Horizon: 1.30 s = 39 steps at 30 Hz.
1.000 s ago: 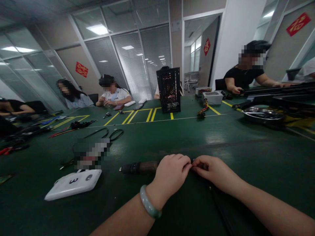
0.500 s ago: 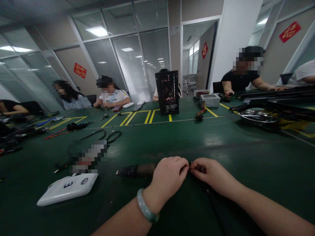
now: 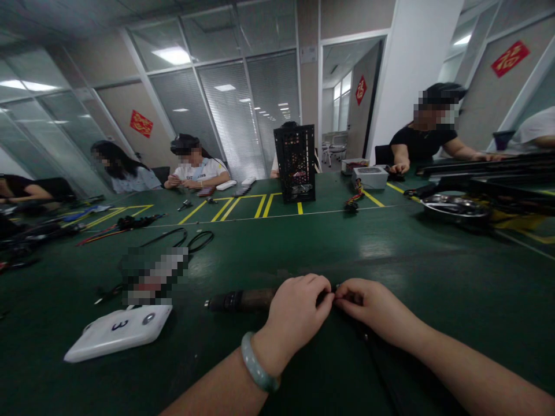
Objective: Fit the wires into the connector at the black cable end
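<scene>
Meeting at fingertips, left hand (image 3: 298,307) and right hand (image 3: 376,306) pinched closed, grip contents unclear. Left hand hides rear of screwdriver (image 3: 249,300) on counter (image 3: 243,248); white device (image 3: 119,332) left, black case (image 3: 295,164) beyond

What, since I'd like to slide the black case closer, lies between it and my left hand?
Between the left hand and the black case, the head view shows no objects, only green tabletop, a thin pale line and a short yellow stripe.

Worn on the head, one camera looks forward and down across the green table (image 3: 243,248).
</scene>
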{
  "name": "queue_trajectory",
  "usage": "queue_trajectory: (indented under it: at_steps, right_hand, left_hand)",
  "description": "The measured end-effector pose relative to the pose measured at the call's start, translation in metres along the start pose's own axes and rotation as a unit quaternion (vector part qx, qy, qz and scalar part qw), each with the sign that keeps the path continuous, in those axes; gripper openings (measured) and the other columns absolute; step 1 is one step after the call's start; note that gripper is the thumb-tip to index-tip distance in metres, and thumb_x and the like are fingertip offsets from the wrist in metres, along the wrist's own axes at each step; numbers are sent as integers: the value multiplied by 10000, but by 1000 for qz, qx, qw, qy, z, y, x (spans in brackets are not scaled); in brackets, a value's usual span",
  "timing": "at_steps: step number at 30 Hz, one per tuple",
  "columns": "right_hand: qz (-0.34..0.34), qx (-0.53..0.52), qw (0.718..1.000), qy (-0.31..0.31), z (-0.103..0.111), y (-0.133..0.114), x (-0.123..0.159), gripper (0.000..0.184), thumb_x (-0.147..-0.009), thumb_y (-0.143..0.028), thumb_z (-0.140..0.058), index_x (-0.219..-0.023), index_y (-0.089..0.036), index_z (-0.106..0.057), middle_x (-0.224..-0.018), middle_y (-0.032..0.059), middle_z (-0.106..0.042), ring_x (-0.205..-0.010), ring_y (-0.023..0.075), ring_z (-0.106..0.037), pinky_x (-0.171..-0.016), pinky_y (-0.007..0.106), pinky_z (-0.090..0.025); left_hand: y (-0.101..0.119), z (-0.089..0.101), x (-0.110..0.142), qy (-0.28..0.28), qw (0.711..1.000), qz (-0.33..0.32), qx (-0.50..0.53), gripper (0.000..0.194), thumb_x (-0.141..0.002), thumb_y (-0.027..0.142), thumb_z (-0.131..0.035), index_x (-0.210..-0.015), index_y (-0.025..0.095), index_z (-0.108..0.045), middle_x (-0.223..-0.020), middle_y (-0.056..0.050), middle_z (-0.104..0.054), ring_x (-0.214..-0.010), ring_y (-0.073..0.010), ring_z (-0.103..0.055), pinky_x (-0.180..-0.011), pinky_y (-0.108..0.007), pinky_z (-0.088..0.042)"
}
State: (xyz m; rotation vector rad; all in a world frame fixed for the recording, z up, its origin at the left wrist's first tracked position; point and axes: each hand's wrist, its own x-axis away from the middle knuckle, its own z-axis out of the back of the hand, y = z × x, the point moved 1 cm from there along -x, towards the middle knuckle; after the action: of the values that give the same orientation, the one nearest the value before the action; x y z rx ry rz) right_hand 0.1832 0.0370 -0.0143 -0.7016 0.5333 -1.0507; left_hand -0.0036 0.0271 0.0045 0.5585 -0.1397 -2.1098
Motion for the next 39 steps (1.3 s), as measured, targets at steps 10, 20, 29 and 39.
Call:
queue_trajectory:
  at_steps: [10, 20, 29, 39]
  right_hand:
    - [-23, -18, 1000, 4, 0, -1, 0, 109, -858, -260, -563, -840, -212, -659, -724, -20, -656, -654, 140, -594, -582, 229, -407]
    - [-22, -22, 999, 4, -1, -3, 1, 129, -872, -289, -560, -852, -217, -665, -755, -14, -672, -687, 149, -617, -608, 235, -429]
    - [-23, -22, 999, 0, -2, 2, 0, 117, -866, -269, -558, -841, -215, -659, -734, -22, -666, -671, 142, -613, -591, 225, -427]
    - [-34, -47, 998, -2, -2, 4, -1, 123, -872, -279, -554, -854, -205, -650, -746, -15, -677, -684, 146, -626, -599, 222, -439]
  left_hand:
    - [1, 0, 1, 7, 1000, 13, 1, 84, -915, 291, -548, -908, 228, -602, -886, 10, -646, -840, -181, -593, -749, -323, -446]
    - [0, -3, 1, 17, 999, 32, -7, 126, -926, 315, -536, -855, 220, -578, -848, 13, -632, -806, -183, -578, -716, -330, -431]
    - [-4, -3, 0, -12, 999, -39, 7, 51, -905, 247, -565, -922, 236, -612, -940, 18, -643, -893, -180, -582, -809, -337, -439]
    - [-7, -5, 1, -16, 999, -30, 15, 123, -855, 178, -580, -973, 215, -585, -965, -2, -638, -918, -190, -577, -846, -356, -451]
